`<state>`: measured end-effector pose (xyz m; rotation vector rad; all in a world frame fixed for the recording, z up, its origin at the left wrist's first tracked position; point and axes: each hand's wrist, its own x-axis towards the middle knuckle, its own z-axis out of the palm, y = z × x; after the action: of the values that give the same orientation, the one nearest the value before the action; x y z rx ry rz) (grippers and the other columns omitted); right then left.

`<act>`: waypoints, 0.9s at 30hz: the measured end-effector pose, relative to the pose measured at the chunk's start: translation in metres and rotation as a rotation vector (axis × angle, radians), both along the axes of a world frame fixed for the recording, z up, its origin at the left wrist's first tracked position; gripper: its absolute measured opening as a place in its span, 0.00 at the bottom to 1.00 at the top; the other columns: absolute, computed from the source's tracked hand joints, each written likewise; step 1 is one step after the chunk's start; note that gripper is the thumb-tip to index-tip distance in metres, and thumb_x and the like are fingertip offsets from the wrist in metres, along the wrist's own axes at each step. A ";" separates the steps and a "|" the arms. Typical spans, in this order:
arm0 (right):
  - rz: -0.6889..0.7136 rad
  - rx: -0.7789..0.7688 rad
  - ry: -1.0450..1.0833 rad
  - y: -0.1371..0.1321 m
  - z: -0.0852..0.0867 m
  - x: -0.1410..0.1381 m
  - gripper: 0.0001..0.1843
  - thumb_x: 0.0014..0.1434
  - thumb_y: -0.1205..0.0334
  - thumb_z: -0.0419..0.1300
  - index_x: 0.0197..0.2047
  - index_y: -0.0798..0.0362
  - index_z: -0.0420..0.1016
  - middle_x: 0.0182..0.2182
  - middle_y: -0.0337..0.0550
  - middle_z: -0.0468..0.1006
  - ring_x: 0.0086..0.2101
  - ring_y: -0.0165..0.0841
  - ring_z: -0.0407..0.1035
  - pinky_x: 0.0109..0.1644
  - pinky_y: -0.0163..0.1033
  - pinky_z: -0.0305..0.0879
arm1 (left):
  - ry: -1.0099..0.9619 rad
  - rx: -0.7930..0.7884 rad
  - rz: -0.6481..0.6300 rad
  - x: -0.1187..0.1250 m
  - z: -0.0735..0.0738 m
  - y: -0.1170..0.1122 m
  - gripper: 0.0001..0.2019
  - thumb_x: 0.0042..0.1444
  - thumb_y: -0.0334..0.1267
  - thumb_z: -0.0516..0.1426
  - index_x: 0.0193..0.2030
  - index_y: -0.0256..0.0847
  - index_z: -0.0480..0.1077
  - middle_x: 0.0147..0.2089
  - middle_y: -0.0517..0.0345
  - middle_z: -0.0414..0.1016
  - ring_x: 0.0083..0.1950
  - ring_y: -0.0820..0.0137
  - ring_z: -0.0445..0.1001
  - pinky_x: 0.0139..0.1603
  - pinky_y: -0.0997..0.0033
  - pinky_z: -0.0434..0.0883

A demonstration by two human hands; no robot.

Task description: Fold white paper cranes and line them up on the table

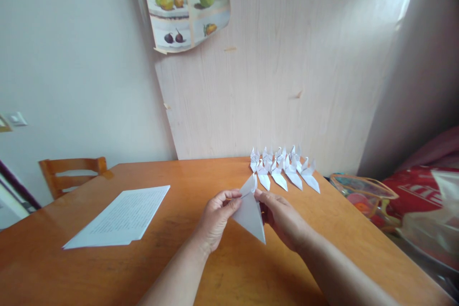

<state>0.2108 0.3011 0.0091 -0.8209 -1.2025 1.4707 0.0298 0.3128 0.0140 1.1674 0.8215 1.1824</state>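
Between my two hands, above the table, is a piece of folded white paper [250, 217], with one point up and a broad flap hanging down toward me. My left hand [219, 215] pinches its left edge between thumb and fingers. On the other side, my right hand [281, 215] grips the paper near its upper right edge; some of those fingers are hidden behind it. Just beyond my hands, several folded white paper cranes [278, 178] stand in two rows near the far right part of the table.
A stack of printed paper sheets [122, 217] lies on the left of the wooden table [168, 267]. A wooden chair [73, 172] stands past the far left edge. Bags [412, 196] crowd the right side. A fruit picture sheet [188, 12] hangs on the wall panel behind.
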 end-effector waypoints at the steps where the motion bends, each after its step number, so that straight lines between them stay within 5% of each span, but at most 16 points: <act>1: -0.008 0.009 -0.002 0.000 -0.001 -0.001 0.22 0.64 0.44 0.56 0.29 0.54 0.71 0.25 0.38 0.69 0.25 0.30 0.62 0.30 0.37 0.58 | -0.019 -0.004 0.007 0.000 -0.001 0.001 0.17 0.52 0.43 0.67 0.45 0.35 0.74 0.48 0.50 0.77 0.45 0.68 0.73 0.48 0.70 0.68; 12: 0.059 0.064 -0.059 -0.008 0.009 0.000 0.13 0.65 0.57 0.54 0.41 0.54 0.77 0.30 0.39 0.71 0.28 0.28 0.64 0.28 0.33 0.58 | 0.012 -0.005 -0.063 -0.001 0.001 -0.002 0.19 0.57 0.47 0.64 0.50 0.37 0.75 0.41 0.51 0.79 0.43 0.67 0.74 0.47 0.70 0.68; 20: 0.032 0.064 -0.045 -0.008 0.006 -0.001 0.18 0.65 0.47 0.57 0.40 0.54 0.78 0.30 0.40 0.69 0.31 0.31 0.63 0.27 0.32 0.59 | 0.012 0.041 -0.106 -0.001 0.005 0.000 0.19 0.58 0.46 0.63 0.51 0.37 0.75 0.49 0.47 0.78 0.49 0.61 0.74 0.53 0.63 0.66; 27: 0.037 0.037 -0.001 -0.009 0.007 -0.003 0.19 0.64 0.45 0.58 0.41 0.53 0.78 0.33 0.42 0.72 0.31 0.30 0.66 0.27 0.33 0.61 | -0.032 0.004 -0.045 -0.003 0.003 0.003 0.17 0.55 0.47 0.65 0.43 0.35 0.77 0.42 0.49 0.80 0.46 0.61 0.74 0.51 0.63 0.66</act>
<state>0.2077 0.2917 0.0162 -0.7785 -1.2473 1.4738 0.0271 0.3153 0.0170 1.1616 0.7656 1.1636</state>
